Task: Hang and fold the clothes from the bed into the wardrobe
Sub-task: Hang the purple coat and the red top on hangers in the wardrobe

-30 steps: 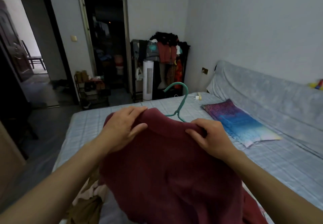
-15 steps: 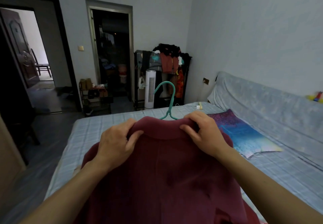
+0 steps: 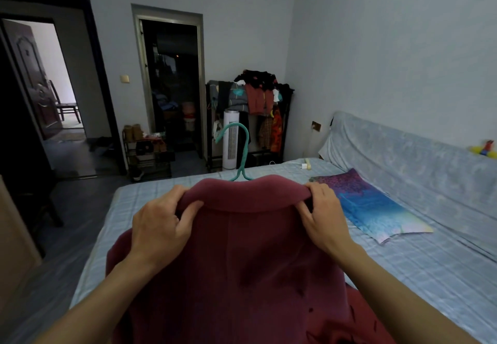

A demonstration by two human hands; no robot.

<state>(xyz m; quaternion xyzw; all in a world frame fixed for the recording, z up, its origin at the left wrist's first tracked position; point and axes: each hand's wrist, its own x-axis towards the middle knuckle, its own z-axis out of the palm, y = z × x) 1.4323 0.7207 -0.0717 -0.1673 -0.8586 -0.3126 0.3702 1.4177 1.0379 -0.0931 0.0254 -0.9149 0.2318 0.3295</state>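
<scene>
Maroon garment (image 3: 242,263) held up over the bed (image 3: 430,276), collar on a teal hanger (image 3: 239,150) whose hook rises behind it. Left hand (image 3: 161,225) grips the collar's left end; right hand (image 3: 322,220) grips the right end. Blue-purple cloth (image 3: 371,204) lies flat on the bed to the right.

A home bedroom is shown. A bed (image 3: 408,276) under a pale blue checked sheet is spread below and beyond the right hand (image 3: 326,218). Far past the left hand (image 3: 161,222), a clothes rack (image 3: 254,96) heaped with garments, a shoe shelf (image 3: 146,155) and an open doorway (image 3: 172,83) are seen.
</scene>
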